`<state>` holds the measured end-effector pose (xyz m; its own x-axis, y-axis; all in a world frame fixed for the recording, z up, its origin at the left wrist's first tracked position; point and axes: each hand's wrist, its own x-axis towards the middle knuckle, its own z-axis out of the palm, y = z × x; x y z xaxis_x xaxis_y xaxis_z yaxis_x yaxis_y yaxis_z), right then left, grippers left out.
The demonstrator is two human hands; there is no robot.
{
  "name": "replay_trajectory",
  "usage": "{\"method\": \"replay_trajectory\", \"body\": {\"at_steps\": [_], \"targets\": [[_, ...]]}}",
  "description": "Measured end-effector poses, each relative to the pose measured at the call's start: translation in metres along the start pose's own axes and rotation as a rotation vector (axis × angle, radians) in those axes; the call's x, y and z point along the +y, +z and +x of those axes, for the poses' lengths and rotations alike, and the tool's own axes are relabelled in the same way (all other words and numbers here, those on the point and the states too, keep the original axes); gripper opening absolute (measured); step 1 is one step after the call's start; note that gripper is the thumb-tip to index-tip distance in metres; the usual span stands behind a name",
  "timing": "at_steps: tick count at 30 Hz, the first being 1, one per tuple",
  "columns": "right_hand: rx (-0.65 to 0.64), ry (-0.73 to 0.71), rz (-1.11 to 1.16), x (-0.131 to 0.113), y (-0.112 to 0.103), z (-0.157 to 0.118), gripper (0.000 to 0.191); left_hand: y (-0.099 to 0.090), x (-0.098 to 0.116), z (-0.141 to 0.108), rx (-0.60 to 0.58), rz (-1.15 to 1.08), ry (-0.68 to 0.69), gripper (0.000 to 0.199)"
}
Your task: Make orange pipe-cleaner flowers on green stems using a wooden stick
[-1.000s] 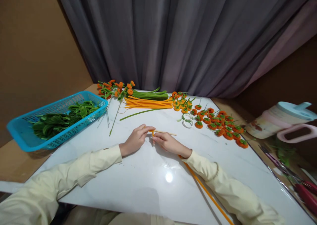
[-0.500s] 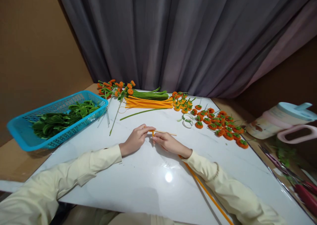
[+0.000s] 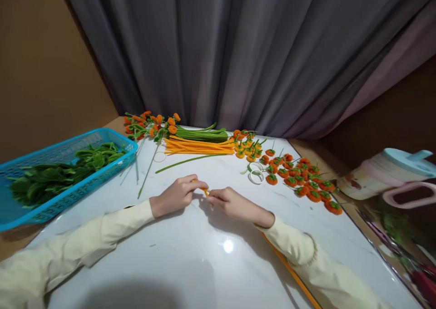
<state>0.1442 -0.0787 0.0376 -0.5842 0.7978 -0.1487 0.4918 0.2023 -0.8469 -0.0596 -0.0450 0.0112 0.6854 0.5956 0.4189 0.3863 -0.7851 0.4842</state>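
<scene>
My left hand [image 3: 177, 194] is closed in a pinch on an orange pipe cleaner [image 3: 289, 270]. A short bent piece of it shows between my two hands. My right hand [image 3: 235, 204] pinches the same pipe cleaner close by, fingers curled around it. Its long tail passes under my right wrist and forearm toward the front right edge of the table. The fingertips partly hide how the end is bent. Just beyond the hands lie a single green pipe cleaner [image 3: 185, 161], a bundle of yellow-orange pipe cleaners [image 3: 199, 146] and a green bundle [image 3: 204, 135].
At left stands a blue basket [image 3: 85, 189] of green leaves [image 3: 51, 175]. Several orange persimmon-like pieces [image 3: 291, 182] and yellow ones [image 3: 250, 149] lie right, beside white tape rings [image 3: 256, 177]. Orange-tipped stems [image 3: 158, 120] are at the back. A tumbler [image 3: 371, 177] stands far right.
The view has shifted slightly. My hands remain close together at the orange pipe cleaner, whose short piece now slants between them. The thin pale stick that stuck out past my right hand no longer shows.
</scene>
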Motion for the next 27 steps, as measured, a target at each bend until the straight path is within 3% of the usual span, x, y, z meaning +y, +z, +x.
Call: {"method": "replay_trajectory", "body": {"at_steps": [3, 5, 10, 14, 21, 27], "targets": [[-0.101, 0.069, 0.100, -0.002, -0.021, 0.000, 0.028, -0.009, 0.001, 0.021, -0.038, -0.079, -0.033, 0.040], [-0.119, 0.086, 0.213, 0.005, -0.032, 0.002, 0.028, -0.009, 0.000, 0.034, -0.083, -0.189, -0.132, 0.034], [-0.103, 0.078, 0.305, 0.035, -0.042, 0.008, 0.037, 0.013, -0.012, 0.051, -0.214, -0.540, -0.402, 0.027], [-0.068, 0.041, 0.317, 0.049, -0.042, 0.009, 0.043, 0.025, -0.020, 0.051, -0.293, -0.749, -0.527, 0.024], [0.139, 0.121, 0.405, 0.054, -0.036, 0.014, 0.038, 0.026, -0.023, 0.049, -0.322, -0.723, -0.466, 0.031], [0.160, 0.175, 0.489, 0.053, -0.030, 0.015, 0.037, 0.031, -0.025, 0.047, -0.304, -0.826, -0.470, 0.033]]}}
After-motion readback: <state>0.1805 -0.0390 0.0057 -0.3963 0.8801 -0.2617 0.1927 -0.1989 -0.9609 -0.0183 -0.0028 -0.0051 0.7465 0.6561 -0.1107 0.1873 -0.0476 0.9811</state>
